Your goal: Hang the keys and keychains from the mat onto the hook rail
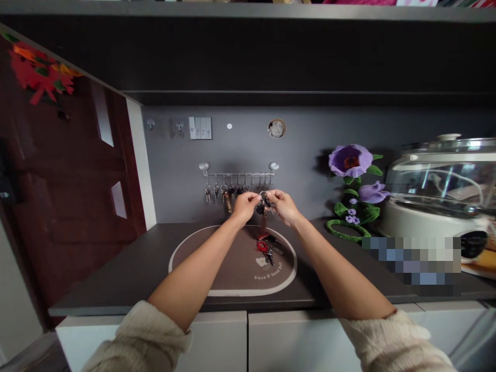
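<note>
Beneath a dark shelf (263, 57), left hand (245, 206) and right hand (284, 206) pinch a key bunch (260, 209), best steadied by its ring (263, 192).

1. Viewpoint: A single head-worn camera supplies the view, from in front of the bench (127, 263), above its top and below the shelf underside (248, 57).
2. Direction: The lens faces forward and down, nearly square to the grey wall (310, 134).
3. Range: Both forearms (201, 268) enter from the lower edge and run away from the lens; the left hand (248, 206) and right hand (284, 207) lie near mid-frame, with the wall beyond.
4. Coverage: Wide, from the door (77, 181) at left to the lidded appliance (418, 222) at right.
</note>
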Available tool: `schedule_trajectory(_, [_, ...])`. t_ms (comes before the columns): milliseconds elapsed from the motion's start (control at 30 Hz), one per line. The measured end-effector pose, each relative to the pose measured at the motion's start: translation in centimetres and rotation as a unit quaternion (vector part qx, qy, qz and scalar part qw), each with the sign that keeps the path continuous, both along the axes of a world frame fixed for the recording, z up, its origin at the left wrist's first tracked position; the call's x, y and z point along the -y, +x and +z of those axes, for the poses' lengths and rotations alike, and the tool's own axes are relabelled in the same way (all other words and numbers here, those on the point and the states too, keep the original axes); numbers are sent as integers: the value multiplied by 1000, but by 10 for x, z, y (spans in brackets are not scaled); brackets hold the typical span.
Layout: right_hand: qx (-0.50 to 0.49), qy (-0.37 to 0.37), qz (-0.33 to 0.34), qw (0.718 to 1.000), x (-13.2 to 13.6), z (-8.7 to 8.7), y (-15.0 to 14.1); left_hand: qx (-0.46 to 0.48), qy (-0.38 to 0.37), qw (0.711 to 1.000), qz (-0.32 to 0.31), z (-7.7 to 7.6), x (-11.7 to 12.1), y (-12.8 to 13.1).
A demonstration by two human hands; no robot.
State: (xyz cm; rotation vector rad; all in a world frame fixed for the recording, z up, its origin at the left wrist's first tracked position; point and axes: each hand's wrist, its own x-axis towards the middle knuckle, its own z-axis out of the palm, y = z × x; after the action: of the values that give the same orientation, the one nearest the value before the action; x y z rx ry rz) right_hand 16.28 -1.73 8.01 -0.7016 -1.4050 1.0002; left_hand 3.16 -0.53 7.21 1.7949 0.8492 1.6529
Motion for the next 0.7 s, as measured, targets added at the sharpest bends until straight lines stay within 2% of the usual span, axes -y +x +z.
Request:
schedule_trajectory(233, [-4,11,21,1000,-6,0,-3,29,-10,998,46,5,-6,-2])
schedule_trajectory(533, [29,41,-39,998,-21,5,-13,60,-33,997,46,11,-8,-3])
schedule_trajectory(700, [18,32,-83,996,-34,7,-17,54,-21,997,59,2,-11,-11])
